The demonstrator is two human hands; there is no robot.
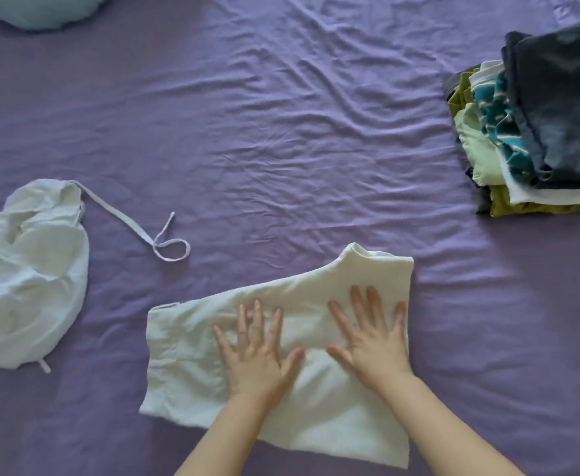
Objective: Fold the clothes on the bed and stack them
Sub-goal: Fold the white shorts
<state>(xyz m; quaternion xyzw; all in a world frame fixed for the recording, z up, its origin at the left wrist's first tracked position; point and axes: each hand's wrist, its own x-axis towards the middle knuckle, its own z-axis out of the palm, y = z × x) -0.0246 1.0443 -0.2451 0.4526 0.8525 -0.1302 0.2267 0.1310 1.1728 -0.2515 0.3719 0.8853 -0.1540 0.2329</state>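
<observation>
Two hands, the left hand (256,352) and the right hand (372,341). Two loose white garments: one folded garment (185,365), one crumpled garment (27,276). One stack of folded clothes (536,132). One pale pillow (38,10). One bed (281,132).

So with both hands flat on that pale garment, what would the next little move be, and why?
Probably fold it in half once more. Both the left hand and right hand lie flat on the cream garment, which looks smoothed but is wider than the stack of folded clothes at the far right. The crumpled white garment on the left is not yet folded.
</observation>
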